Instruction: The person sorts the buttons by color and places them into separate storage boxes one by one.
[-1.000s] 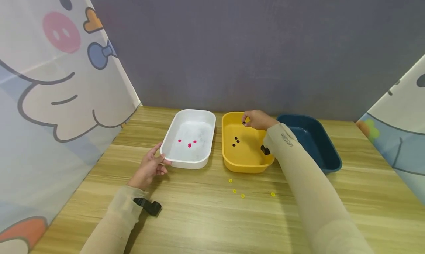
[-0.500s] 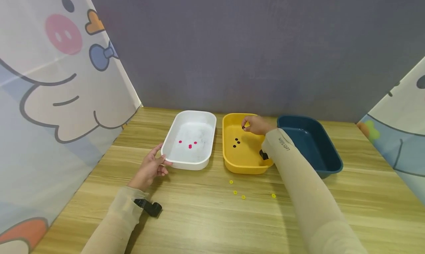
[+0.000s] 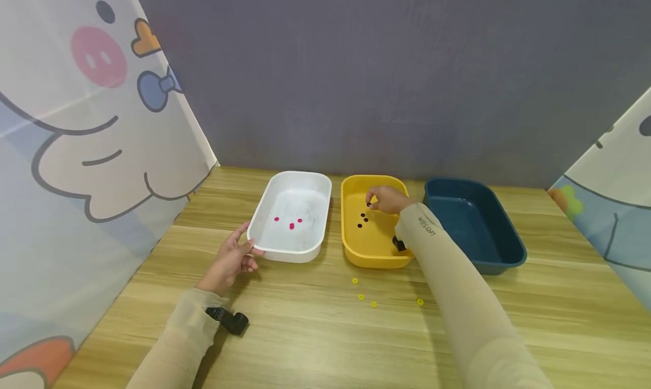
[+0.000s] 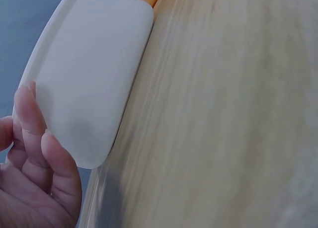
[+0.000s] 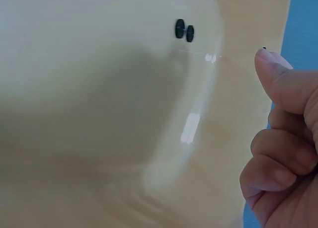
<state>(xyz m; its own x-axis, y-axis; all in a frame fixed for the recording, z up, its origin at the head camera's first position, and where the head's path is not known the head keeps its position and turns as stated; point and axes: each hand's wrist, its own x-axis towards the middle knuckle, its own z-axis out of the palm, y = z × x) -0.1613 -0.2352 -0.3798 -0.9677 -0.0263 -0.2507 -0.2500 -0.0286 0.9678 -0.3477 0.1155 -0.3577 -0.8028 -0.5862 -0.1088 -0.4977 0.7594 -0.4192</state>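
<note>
My left hand [image 3: 229, 262] holds the near left corner of a white plastic tub [image 3: 325, 208], thumb on the rim; in the left wrist view, curled fingers [image 4: 31, 114] lie against its outer wall. Several small red buttons [image 3: 292, 227] lie on the tub's floor. Over the yellow tub [image 3: 351, 256], my right hand [image 3: 389, 199] pinches a small black button [image 3: 368, 204] between thumb and fingertip. Only a dark sliver of it shows in the right wrist view, past the thumb. Three black buttons [image 5: 180, 29] lie inside the yellow tub.
A dark blue tub [image 3: 470, 222] stands right of the yellow one, partly behind my right sleeve. Several yellow buttons [image 3: 361, 297] are scattered on the wooden table [image 3: 305, 344] in front of the tubs. A grey wall [image 3: 356, 78] rises behind them.
My right hand has moved nearer and slightly left over the yellow tub, the black button still pinched. My left hand has kept its hold on the white tub.
</note>
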